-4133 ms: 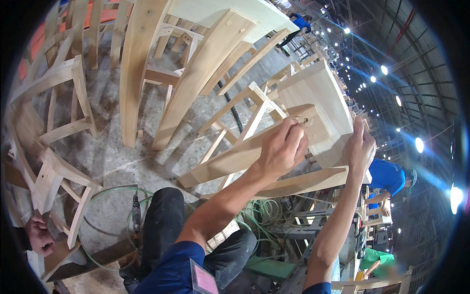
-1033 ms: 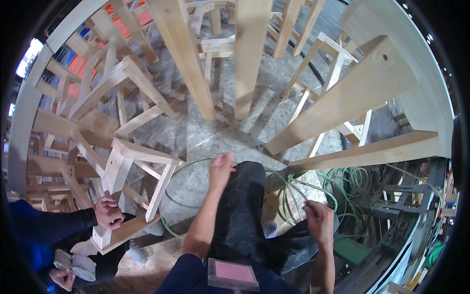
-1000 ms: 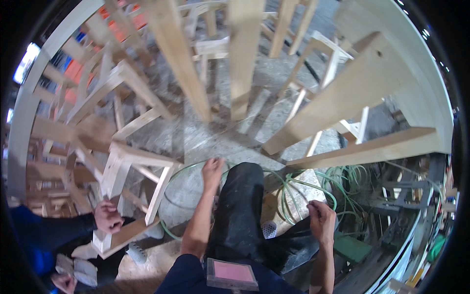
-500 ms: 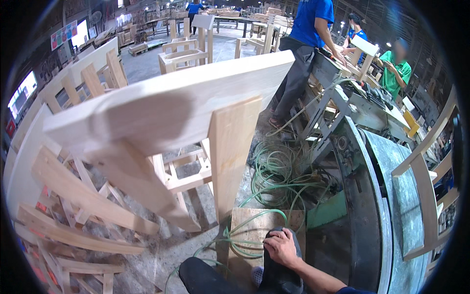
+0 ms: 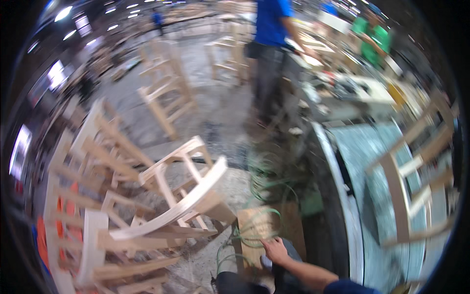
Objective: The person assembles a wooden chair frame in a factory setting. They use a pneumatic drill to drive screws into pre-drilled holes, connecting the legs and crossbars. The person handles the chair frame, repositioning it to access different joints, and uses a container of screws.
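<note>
My right hand point(image 5: 275, 250) rests over my right knee point(image 5: 292, 252), index finger stretched out, and nothing shows in it. No left hand appears in the picture. In front of my legs, to the left, a pale wooden chair part with a curved top rail point(image 5: 196, 198) leans among other chair frames. Under my feet is a plywood board point(image 5: 293, 225), with a green hose point(image 5: 264, 211) looped across it. The picture is smeared by motion, so small details are lost.
Several unfinished chair frames point(image 5: 110, 152) crowd the left. At the right, a metal-topped bench point(image 5: 362, 152) carries another wooden frame point(image 5: 397, 196). A person in blue point(image 5: 270, 29) stands at a far worktable; another in green point(image 5: 374, 41) works beyond. More hose lies coiled on the floor.
My view has swung. The large pale chair piece that stood upright close before me now appears lower, tipped among the frames at left. My right hand stays by the knee, its index finger straighter.
</note>
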The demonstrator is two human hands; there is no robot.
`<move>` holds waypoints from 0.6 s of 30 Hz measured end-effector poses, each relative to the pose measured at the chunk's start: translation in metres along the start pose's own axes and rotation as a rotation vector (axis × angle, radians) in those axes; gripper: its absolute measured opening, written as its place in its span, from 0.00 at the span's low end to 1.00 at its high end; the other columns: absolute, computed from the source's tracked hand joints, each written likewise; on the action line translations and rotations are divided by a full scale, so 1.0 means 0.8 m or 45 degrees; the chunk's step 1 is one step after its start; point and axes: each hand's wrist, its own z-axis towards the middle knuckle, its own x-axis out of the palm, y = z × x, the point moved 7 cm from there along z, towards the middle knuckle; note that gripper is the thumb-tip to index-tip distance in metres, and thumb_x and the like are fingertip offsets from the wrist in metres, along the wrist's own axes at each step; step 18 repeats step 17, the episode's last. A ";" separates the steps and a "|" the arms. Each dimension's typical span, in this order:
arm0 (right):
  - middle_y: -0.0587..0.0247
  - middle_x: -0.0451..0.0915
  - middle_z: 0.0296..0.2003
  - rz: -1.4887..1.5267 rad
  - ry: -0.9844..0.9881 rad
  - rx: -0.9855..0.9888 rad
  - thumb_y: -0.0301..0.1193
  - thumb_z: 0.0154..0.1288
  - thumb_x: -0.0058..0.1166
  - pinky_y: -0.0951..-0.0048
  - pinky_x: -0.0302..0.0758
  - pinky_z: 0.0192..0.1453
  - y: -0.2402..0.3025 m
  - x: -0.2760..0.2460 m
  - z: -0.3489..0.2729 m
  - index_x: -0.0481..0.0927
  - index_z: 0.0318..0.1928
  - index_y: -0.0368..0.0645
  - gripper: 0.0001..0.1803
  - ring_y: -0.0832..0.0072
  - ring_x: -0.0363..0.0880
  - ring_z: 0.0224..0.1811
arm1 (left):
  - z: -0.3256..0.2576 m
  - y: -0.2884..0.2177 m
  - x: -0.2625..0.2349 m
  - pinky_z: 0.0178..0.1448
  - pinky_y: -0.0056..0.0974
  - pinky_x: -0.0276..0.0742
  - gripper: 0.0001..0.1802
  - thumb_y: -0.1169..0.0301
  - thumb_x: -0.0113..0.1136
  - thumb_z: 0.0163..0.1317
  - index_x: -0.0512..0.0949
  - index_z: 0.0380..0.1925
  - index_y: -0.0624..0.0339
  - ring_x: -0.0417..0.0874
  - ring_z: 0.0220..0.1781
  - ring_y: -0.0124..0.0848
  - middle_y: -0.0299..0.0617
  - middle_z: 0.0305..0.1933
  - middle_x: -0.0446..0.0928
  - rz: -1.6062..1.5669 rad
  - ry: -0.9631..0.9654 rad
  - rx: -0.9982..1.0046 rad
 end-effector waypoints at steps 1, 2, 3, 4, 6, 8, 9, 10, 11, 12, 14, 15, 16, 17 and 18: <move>0.57 0.84 0.35 0.004 0.076 0.013 0.33 0.66 0.51 0.55 0.67 0.58 0.001 -0.002 0.004 0.72 0.62 0.51 0.23 0.62 0.83 0.44 | -0.027 0.012 -0.001 0.27 0.37 0.67 0.12 0.67 0.61 0.62 0.71 0.39 0.60 0.67 0.22 0.32 0.43 0.26 0.70 -0.054 0.018 -0.048; 0.55 0.83 0.31 0.069 0.012 0.005 0.34 0.65 0.51 0.53 0.68 0.54 0.007 -0.016 0.009 0.73 0.59 0.51 0.21 0.59 0.83 0.39 | -0.053 0.022 -0.003 0.25 0.36 0.67 0.11 0.68 0.61 0.62 0.71 0.38 0.59 0.67 0.20 0.32 0.42 0.25 0.70 -0.115 0.035 -0.089; 0.54 0.80 0.26 0.180 0.031 0.090 0.33 0.63 0.52 0.53 0.69 0.51 0.001 -0.015 0.010 0.75 0.54 0.50 0.18 0.56 0.82 0.33 | -0.084 0.035 -0.011 0.23 0.36 0.67 0.10 0.68 0.60 0.62 0.71 0.38 0.59 0.66 0.18 0.31 0.41 0.23 0.70 -0.148 0.051 -0.153; 0.48 0.81 0.27 0.405 -0.017 0.204 0.33 0.61 0.54 0.47 0.73 0.44 -0.004 -0.029 0.008 0.76 0.53 0.49 0.19 0.50 0.82 0.32 | -0.112 0.044 -0.021 0.21 0.36 0.67 0.09 0.69 0.60 0.62 0.71 0.37 0.59 0.66 0.17 0.31 0.41 0.22 0.69 -0.178 0.056 -0.203; 0.41 0.83 0.35 0.688 -0.027 0.647 0.34 0.59 0.56 0.41 0.78 0.43 -0.042 -0.057 -0.014 0.76 0.56 0.51 0.23 0.40 0.82 0.37 | -0.156 0.028 -0.020 0.18 0.35 0.68 0.08 0.70 0.60 0.62 0.71 0.35 0.58 0.66 0.13 0.30 0.39 0.19 0.69 -0.145 0.112 -0.229; 0.39 0.84 0.37 0.758 -0.363 0.874 0.34 0.60 0.56 0.48 0.80 0.49 -0.068 -0.105 -0.043 0.80 0.55 0.50 0.21 0.45 0.83 0.42 | -0.195 0.023 -0.020 0.17 0.37 0.73 0.09 0.74 0.61 0.60 0.73 0.37 0.63 0.72 0.13 0.32 0.42 0.21 0.72 -0.091 0.292 -0.254; 0.43 0.85 0.37 0.897 -0.392 0.964 0.33 0.60 0.57 0.54 0.82 0.48 -0.076 -0.139 -0.046 0.82 0.51 0.46 0.18 0.53 0.86 0.38 | -0.214 0.008 -0.028 0.18 0.37 0.73 0.09 0.73 0.61 0.60 0.73 0.38 0.64 0.72 0.13 0.32 0.41 0.20 0.72 -0.019 0.292 -0.172; 0.52 0.87 0.33 1.088 -0.421 1.118 0.31 0.60 0.56 0.62 0.83 0.44 -0.102 -0.153 -0.078 0.82 0.50 0.42 0.18 0.64 0.88 0.32 | -0.241 -0.018 -0.032 0.18 0.37 0.73 0.10 0.73 0.61 0.60 0.72 0.38 0.65 0.72 0.13 0.32 0.40 0.19 0.72 0.162 0.279 -0.058; 0.59 0.87 0.28 1.212 -0.503 1.166 0.29 0.61 0.54 0.66 0.82 0.40 -0.120 -0.170 -0.114 0.81 0.50 0.38 0.17 0.73 0.87 0.28 | -0.266 -0.040 -0.035 0.17 0.36 0.72 0.09 0.72 0.61 0.61 0.72 0.37 0.64 0.72 0.14 0.30 0.41 0.20 0.72 0.270 0.273 -0.068; 0.60 0.86 0.26 1.327 -0.542 1.217 0.28 0.62 0.52 0.67 0.82 0.39 -0.136 -0.182 -0.144 0.80 0.49 0.37 0.15 0.73 0.87 0.28 | -0.285 -0.046 -0.031 0.17 0.36 0.72 0.09 0.72 0.61 0.61 0.72 0.36 0.63 0.72 0.14 0.30 0.41 0.20 0.72 0.329 0.301 -0.096; 0.59 0.86 0.30 1.704 -0.585 1.456 0.27 0.66 0.52 0.68 0.82 0.36 -0.156 -0.203 -0.211 0.78 0.51 0.37 0.14 0.73 0.86 0.27 | -0.308 -0.057 -0.028 0.17 0.36 0.72 0.08 0.72 0.60 0.61 0.72 0.35 0.61 0.72 0.14 0.30 0.41 0.20 0.73 0.424 0.354 -0.157; 0.58 0.86 0.32 1.660 -0.552 1.542 0.28 0.67 0.53 0.67 0.82 0.37 -0.154 -0.232 -0.226 0.77 0.52 0.37 0.14 0.72 0.86 0.28 | -0.305 -0.025 -0.033 0.17 0.36 0.72 0.09 0.71 0.61 0.61 0.72 0.37 0.59 0.72 0.14 0.30 0.42 0.21 0.74 0.252 0.501 -0.444; 0.57 0.86 0.33 1.951 -0.801 1.633 0.28 0.68 0.53 0.66 0.83 0.37 -0.172 -0.213 -0.286 0.77 0.53 0.37 0.15 0.70 0.86 0.28 | -0.330 -0.089 -0.018 0.17 0.37 0.72 0.13 0.69 0.62 0.61 0.70 0.41 0.58 0.72 0.14 0.30 0.43 0.21 0.74 0.496 0.364 -0.250; 0.57 0.86 0.33 1.821 -0.753 1.666 0.28 0.68 0.53 0.66 0.83 0.37 -0.170 -0.243 -0.284 0.77 0.53 0.37 0.15 0.70 0.86 0.28 | -0.324 -0.068 -0.021 0.17 0.37 0.72 0.17 0.68 0.63 0.61 0.69 0.45 0.58 0.72 0.15 0.30 0.43 0.21 0.74 0.452 0.405 -0.278; 0.57 0.86 0.33 1.821 -0.753 1.666 0.28 0.68 0.53 0.66 0.83 0.37 -0.170 -0.243 -0.284 0.77 0.53 0.37 0.15 0.70 0.86 0.28 | -0.324 -0.068 -0.021 0.17 0.37 0.72 0.17 0.68 0.63 0.61 0.69 0.45 0.58 0.72 0.15 0.30 0.43 0.21 0.74 0.452 0.405 -0.278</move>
